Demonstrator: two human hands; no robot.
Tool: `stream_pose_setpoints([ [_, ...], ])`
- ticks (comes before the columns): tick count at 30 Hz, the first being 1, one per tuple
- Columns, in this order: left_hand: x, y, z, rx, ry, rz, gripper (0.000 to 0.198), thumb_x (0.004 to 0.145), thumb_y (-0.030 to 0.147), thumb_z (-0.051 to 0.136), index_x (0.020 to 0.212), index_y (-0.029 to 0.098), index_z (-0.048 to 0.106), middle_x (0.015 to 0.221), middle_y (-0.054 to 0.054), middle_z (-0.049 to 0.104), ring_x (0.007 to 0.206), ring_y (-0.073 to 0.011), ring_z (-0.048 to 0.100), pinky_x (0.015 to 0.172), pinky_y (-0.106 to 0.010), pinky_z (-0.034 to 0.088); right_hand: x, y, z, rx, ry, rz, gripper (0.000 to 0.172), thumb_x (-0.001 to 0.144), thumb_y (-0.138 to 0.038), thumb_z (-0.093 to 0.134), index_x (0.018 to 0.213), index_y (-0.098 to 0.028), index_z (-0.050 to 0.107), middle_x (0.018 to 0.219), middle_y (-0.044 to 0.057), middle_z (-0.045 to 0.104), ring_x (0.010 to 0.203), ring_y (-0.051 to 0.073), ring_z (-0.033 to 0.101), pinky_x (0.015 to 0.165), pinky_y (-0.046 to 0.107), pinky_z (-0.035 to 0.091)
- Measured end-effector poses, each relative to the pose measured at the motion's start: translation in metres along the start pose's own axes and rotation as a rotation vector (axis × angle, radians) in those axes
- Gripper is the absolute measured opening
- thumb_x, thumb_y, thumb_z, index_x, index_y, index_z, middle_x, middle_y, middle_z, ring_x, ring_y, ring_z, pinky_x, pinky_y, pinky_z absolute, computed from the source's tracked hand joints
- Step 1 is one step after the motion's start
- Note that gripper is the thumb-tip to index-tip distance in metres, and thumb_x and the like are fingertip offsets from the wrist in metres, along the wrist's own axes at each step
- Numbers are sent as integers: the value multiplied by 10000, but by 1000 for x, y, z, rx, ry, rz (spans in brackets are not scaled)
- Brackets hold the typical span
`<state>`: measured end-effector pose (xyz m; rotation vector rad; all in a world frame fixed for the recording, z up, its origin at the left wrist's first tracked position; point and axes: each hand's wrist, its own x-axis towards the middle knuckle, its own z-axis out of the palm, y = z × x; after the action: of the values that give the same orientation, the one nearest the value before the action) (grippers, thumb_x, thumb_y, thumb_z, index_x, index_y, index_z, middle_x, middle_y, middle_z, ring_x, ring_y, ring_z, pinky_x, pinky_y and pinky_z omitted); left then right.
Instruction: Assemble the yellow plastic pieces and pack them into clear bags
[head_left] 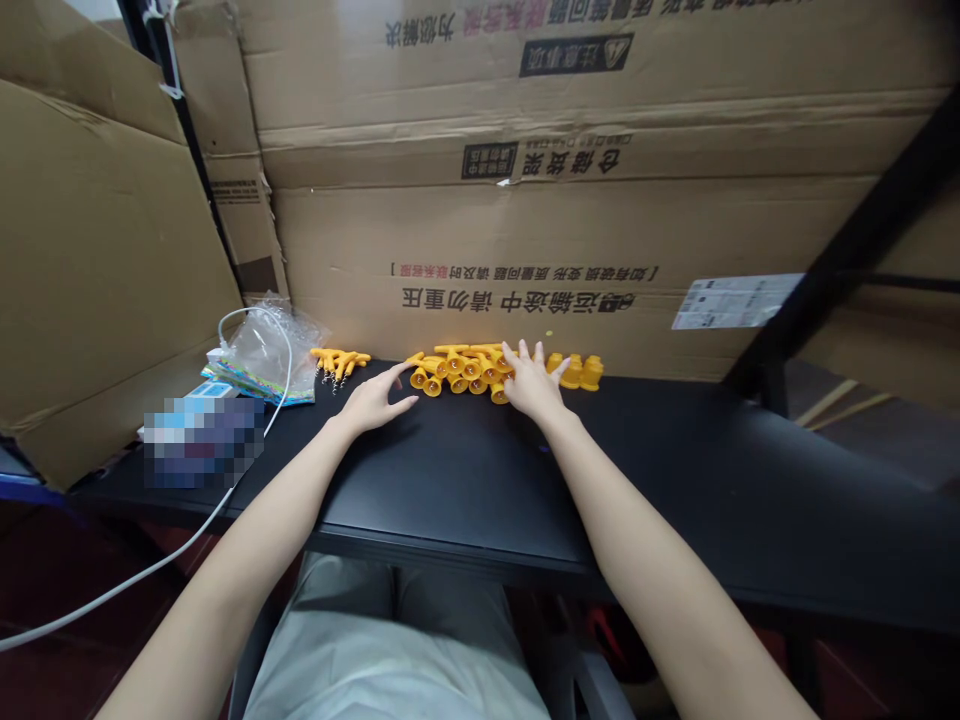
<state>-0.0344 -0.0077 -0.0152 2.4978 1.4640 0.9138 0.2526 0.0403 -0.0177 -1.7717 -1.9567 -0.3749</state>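
A heap of yellow corkscrews with bell-shaped, open ends [471,371] lies on the black shelf board [450,480] against the cardboard. My left hand [373,397] is at the heap's left end, thumb and fingers apart, with nothing between them. At the right end my right hand [529,381] rests with its fingers spread, appearing to touch the nearest pieces. Beyond it stand several hollow yellow pieces [574,371] in a row, partly hidden by that hand. To the left lie yellow corkscrew handles with bare metal spirals [339,365].
Clear plastic bags [266,350] and a white cable [172,553] lie at the left, beside a blurred-out item [199,440]. Printed cardboard [450,220] walls the back, and a cardboard box [105,260] stands at left. A black metal post [847,240] slants at right.
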Motion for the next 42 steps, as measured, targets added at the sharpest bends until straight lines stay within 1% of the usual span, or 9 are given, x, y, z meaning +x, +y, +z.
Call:
stream_pose_setpoints([
  [4, 0, 0, 1, 12, 0, -6, 612, 834, 413, 550, 1400, 267, 367, 995, -18, 631, 800, -151, 605, 702, -257, 467, 3, 8, -3, -12, -45, -7, 711, 778, -164, 475, 1461, -237, 289, 1486, 144, 342, 1391, 388, 183, 976, 765, 101],
  [8, 0, 0, 0, 11, -7, 1, 592, 842, 384, 535, 1395, 251, 372, 974, -18, 636, 775, -148, 606, 684, -254, 462, 5, 21, -3, -21, -36, 89, 690, 791, -176, 464, 1460, -206, 295, 1495, 157, 321, 1395, 394, 165, 988, 761, 86],
  [15, 0, 1, -1, 17, -18, 0, 566, 850, 345, 512, 1387, 227, 378, 943, -21, 649, 764, -153, 612, 680, -259, 457, -2, 61, 15, 146, 151, 372, 516, 887, -258, 330, 1378, -131, 428, 1462, 186, 365, 1385, 351, 231, 996, 749, 43],
  [22, 1, 0, 0, 11, -30, -5, 554, 847, 348, 506, 1373, 221, 389, 939, -24, 661, 763, -156, 615, 701, -270, 462, 0, 68, 35, 363, 100, 277, 393, 876, -333, 387, 1163, -229, 635, 1324, 105, 555, 1298, 319, 409, 1035, 708, 77],
  [27, 1, 0, 1, 10, -32, -14, 552, 844, 343, 509, 1373, 233, 395, 930, -25, 667, 753, -156, 616, 715, -278, 467, 3, 70, 46, 500, 62, 239, 360, 825, -310, 455, 1088, -223, 685, 1137, 99, 673, 1192, 295, 517, 1057, 613, 223],
  [32, 1, -1, 2, 15, -34, -9, 544, 843, 335, 511, 1366, 233, 407, 915, -20, 668, 736, -149, 616, 709, -269, 467, 2, 76, 42, 738, 159, 292, 438, 808, -257, 378, 1125, -161, 665, 1192, 106, 647, 1175, 231, 535, 1031, 421, 368],
  [37, 1, 0, 3, 11, -32, 2, 535, 844, 332, 509, 1360, 226, 418, 903, -19, 674, 733, -152, 623, 708, -270, 473, 2, 85, 40, 613, 362, 550, 482, 757, -201, 372, 1150, -60, 612, 1172, 210, 622, 1091, 284, 578, 977, 443, 407],
  [39, 1, 1, 3, 18, -41, 1, 515, 843, 331, 507, 1342, 225, 440, 902, -18, 678, 737, -153, 624, 719, -273, 475, 4, 87, 43, 534, 398, 516, 486, 722, -164, 376, 1137, -77, 613, 1155, 204, 622, 1063, 284, 584, 961, 456, 416],
  [42, 1, 2, 4, 33, -59, 1, 462, 842, 329, 503, 1291, 220, 497, 904, -22, 684, 746, -157, 624, 727, -278, 478, 9, 88, 48, 414, 443, 360, 483, 719, -124, 355, 1117, -165, 627, 1170, 141, 615, 1124, 257, 542, 994, 478, 383],
])
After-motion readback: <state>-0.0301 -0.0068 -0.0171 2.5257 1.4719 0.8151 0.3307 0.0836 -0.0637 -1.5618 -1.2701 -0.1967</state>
